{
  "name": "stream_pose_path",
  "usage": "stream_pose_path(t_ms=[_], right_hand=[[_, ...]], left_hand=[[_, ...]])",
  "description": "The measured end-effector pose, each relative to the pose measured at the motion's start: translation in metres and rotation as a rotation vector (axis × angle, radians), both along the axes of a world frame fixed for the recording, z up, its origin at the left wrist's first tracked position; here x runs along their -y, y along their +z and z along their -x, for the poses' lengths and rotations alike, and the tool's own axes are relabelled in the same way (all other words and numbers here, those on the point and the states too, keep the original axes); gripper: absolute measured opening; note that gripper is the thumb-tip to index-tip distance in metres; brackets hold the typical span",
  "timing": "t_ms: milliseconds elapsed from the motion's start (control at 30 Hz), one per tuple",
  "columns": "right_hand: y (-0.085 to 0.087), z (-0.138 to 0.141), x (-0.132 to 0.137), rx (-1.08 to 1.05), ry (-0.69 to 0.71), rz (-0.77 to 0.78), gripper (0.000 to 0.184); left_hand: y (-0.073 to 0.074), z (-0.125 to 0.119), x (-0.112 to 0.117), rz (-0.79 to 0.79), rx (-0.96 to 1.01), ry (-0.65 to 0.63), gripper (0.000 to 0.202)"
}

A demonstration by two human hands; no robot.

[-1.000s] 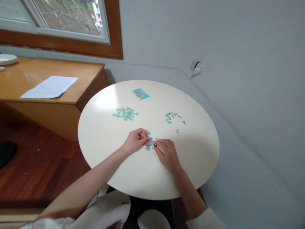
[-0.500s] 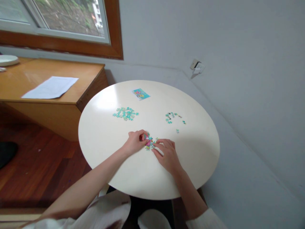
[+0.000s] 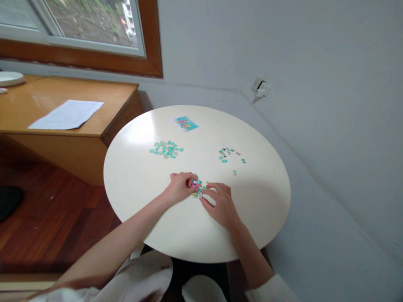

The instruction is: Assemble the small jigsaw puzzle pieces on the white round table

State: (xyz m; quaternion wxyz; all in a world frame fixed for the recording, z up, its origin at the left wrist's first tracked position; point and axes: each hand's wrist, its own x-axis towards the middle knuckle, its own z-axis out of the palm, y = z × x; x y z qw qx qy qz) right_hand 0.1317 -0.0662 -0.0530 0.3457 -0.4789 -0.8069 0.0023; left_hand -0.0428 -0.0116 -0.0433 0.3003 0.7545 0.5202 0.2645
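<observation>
A small, partly joined jigsaw puzzle in pink, teal and yellow lies on the white oval table, between my hands. My left hand is at its left side, thumb and fingers closed on the pink part of it. From the right, my right hand rests with fingers spread, its fingertips touching the puzzle's right edge. The fingers cover some of the pieces, so I cannot make out single joins.
A heap of teal puzzle pieces lies left of centre. Scattered pieces form an arc on the right, with a single piece nearer me. A picture card lies at the back. A wooden desk with paper stands left.
My left thumb and fingers have shifted slightly over the pink part of the puzzle. My right hand has barely moved, and the other pieces lie as before.
</observation>
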Motion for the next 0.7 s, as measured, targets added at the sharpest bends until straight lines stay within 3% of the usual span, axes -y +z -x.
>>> stream_pose_path(t_ms=[700], right_hand=[[0.0044,0.0024,0.0010,-0.001,-0.021,0.009,0.019]], left_hand=[[-0.0022,0.0005,0.0000,-0.003,-0.041,-0.021,0.016]])
